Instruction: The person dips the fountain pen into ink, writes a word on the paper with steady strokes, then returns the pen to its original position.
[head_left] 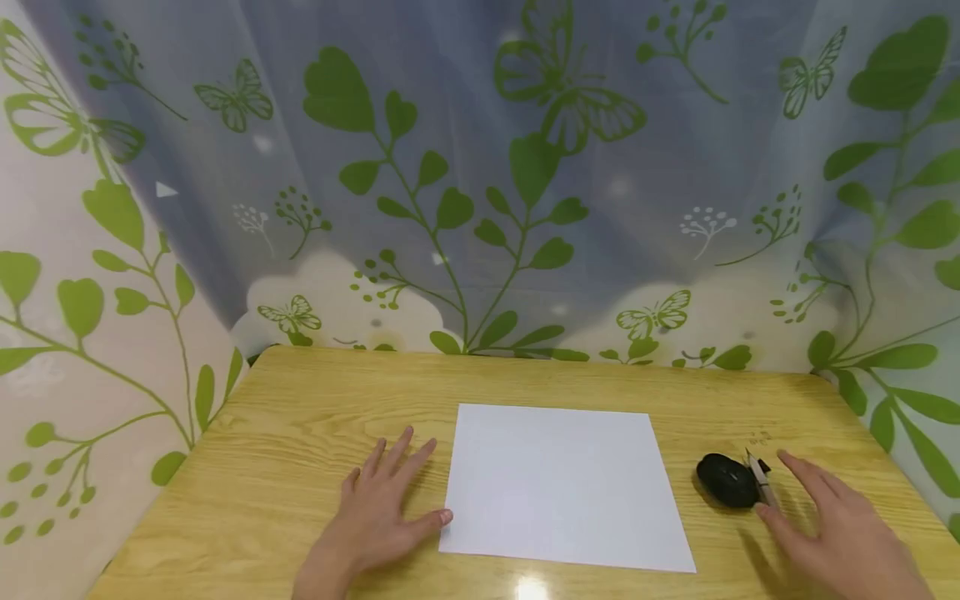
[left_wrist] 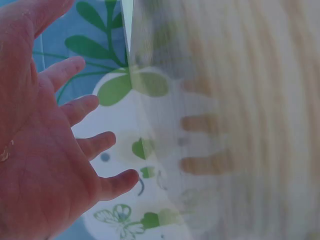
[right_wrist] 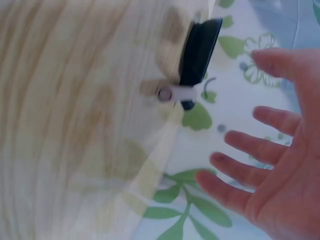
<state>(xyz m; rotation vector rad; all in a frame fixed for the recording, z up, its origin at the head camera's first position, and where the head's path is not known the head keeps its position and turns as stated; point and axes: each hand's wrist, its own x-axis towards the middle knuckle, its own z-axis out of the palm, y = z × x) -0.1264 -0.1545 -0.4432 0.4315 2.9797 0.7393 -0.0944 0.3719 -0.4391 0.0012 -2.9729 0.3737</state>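
Note:
A blank white sheet of paper [head_left: 562,492] lies flat on the wooden table [head_left: 315,400]. My left hand [head_left: 378,517] is at its left side with fingers spread, the thumb tip overlapping the paper's edge in the head view; in the left wrist view this hand [left_wrist: 55,135] has nothing in its palm. To the right of the paper sits a glossy black oval object [head_left: 727,481]. A slim, light-coloured pen-like tool [head_left: 761,479] with a pointed tip leans against it. My right hand [head_left: 843,533] hovers just right of the tool, fingers apart and holding nothing.
A curtain [head_left: 450,167] printed with green leaves and butterflies hangs behind the table's far edge and along both sides. Light glares off the tabletop below the paper.

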